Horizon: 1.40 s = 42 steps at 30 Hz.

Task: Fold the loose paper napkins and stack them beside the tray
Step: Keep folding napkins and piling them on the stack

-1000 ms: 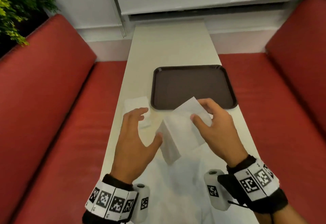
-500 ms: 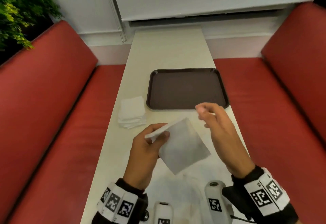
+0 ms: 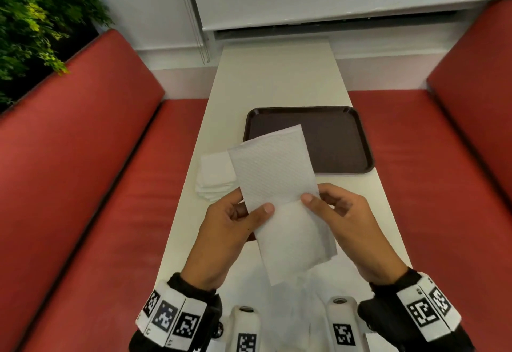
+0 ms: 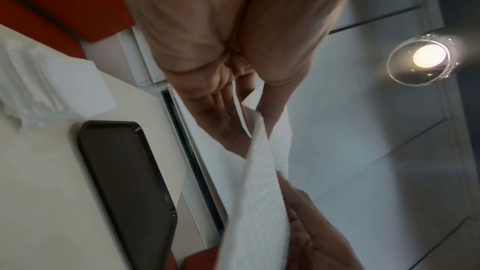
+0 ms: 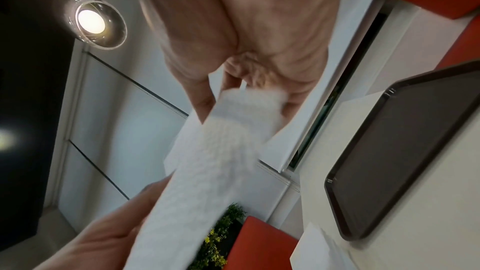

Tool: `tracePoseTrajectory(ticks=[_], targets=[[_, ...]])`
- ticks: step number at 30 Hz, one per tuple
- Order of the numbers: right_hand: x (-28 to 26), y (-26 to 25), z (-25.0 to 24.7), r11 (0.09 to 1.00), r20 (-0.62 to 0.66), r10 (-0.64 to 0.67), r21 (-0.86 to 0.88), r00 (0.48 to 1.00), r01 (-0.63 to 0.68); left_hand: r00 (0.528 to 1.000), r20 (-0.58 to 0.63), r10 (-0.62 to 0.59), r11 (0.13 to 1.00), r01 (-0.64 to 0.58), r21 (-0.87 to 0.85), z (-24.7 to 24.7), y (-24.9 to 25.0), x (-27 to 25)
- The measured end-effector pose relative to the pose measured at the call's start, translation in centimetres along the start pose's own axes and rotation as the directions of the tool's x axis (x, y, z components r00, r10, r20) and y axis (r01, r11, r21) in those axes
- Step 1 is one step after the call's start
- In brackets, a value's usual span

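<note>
Head camera is looking forward and down over both hands. Wrist cameras are looking along each palm, close up, tilting toward the ceiling. All three are sharing the tray (image 3: 335, 141) beyond the fingers.

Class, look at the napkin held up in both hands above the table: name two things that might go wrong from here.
1. The napkin is pinched only at mid-height by the left hand and right hand; its free halves may sag and crease crookedly.
2. The stack of folded napkins beside the tray already looks fanned and uneven; one more careless placement might topple it.
</note>
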State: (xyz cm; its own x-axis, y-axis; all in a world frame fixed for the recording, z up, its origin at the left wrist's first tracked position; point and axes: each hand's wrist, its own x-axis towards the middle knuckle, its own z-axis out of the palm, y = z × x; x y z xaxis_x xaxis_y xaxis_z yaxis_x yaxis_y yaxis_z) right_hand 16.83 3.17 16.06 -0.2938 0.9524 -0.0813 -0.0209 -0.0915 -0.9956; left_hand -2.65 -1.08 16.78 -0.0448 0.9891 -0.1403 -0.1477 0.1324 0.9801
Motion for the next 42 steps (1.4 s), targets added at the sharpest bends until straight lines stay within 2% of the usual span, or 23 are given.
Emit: tracePoseTrajectory(ticks=[6,11,13,16,18,21,24,28,30,33,36,38,40,42], targets=[[0.3,0.6,0.1,0.996,-0.018,-0.046,0.08,0.999,0.048,0.99,0.013,0.138,0.983,-0.138,0.123,-0.8,-0.2,0.3],[0.8,1.0,-0.3,0.987,0.004,0.015,0.161,1.0,-0.015,0.974,0.05,0.22,0.944,-0.226,0.24,-2.0,-0.8,0.6],[1.1,0.9,-0.1,0.993,-0.012,-0.019,0.117,1.0,0.02,0.98,0.047,0.195,0.955,-0.201,0.22,-2.3,-1.0,0.8],[1.5,1.0,0.8,0.997,-0.032,-0.062,0.035,0.998,0.063,0.993,-0.065,0.097,0.995,-0.096,0.021,-2.6,-1.6,1.1],[1.9,1.5,1.6,0.998,-0.033,-0.054,0.021,0.998,0.055,0.996,-0.093,0.003,0.998,-0.009,-0.06,-3.2,-2.0,1.3],[3.0,2.4,2.8,0.999,-0.073,-0.045,-0.023,0.996,0.043,0.991,-0.09,-0.101,0.994,0.105,0.042,-4.4,-2.8,1.5],[4.5,3.6,4.2,0.999,-0.107,-0.029,-0.033,0.994,0.026,0.979,-0.153,-0.132,0.982,0.15,0.117,-6.5,-3.7,2.4],[7.2,6.5,6.2,0.996,-0.171,0.007,-0.088,0.985,-0.022,0.947,-0.286,-0.144,0.978,0.18,0.103,-11.0,-3.9,6.2],[8.1,8.6,7.0,0.984,-0.164,0.068,-0.153,0.984,-0.094,0.93,-0.33,-0.165,0.974,0.206,0.095,-13.6,-4.1,9.2],[8.2,12.5,8.0,0.916,-0.108,0.14,-0.363,0.984,-0.17,0.912,-0.369,-0.178,0.964,0.237,0.12,-16.9,-5.0,13.8],[7.8,16.1,8.9,0.759,0.02,0.148,-0.643,0.989,-0.1,0.911,-0.37,-0.183,0.952,0.258,0.164,-18.9,-6.2,17.8],[7.5,17.7,9.6,0.653,0.082,0.17,-0.755,0.982,-0.05,0.91,-0.382,-0.158,0.914,0.282,0.292,-19.8,-7.3,19.9],[7.2,18.9,10.5,0.553,0.111,0.185,-0.833,0.976,-0.01,0.908,-0.408,-0.094,0.775,0.324,0.543,-20.5,-8.2,20.9],[7.2,19.7,11.4,0.443,0.117,0.183,-0.896,0.976,0.024,0.894,-0.445,-0.046,0.608,0.378,0.698,-21.1,-8.5,20.2]])
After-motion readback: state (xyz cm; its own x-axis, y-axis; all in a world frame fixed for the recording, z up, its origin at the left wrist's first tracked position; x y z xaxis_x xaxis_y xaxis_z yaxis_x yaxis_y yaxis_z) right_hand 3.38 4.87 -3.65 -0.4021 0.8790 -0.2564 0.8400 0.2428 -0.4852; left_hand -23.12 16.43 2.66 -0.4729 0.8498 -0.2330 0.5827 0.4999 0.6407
